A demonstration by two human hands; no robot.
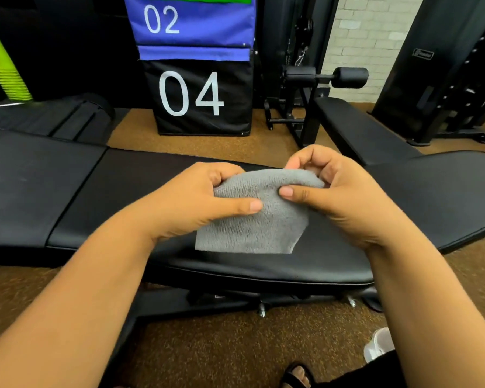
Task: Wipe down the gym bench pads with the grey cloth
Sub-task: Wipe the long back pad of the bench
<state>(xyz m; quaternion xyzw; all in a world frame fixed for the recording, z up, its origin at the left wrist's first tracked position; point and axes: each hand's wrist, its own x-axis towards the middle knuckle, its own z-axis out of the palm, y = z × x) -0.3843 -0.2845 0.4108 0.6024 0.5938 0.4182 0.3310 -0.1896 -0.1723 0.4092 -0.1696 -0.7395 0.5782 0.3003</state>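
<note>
Here the grey cloth hangs between both hands above the bench pad: left hand pinches its 9 o'clock edge, right hand grips its 2 o'clock corner.

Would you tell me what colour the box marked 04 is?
Black with white numerals, shown in the head view.

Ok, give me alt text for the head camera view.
Both hands, left hand and right hand, hold a folded grey cloth over a black gym bench pad. Behind stands a black box marked 04.
</note>
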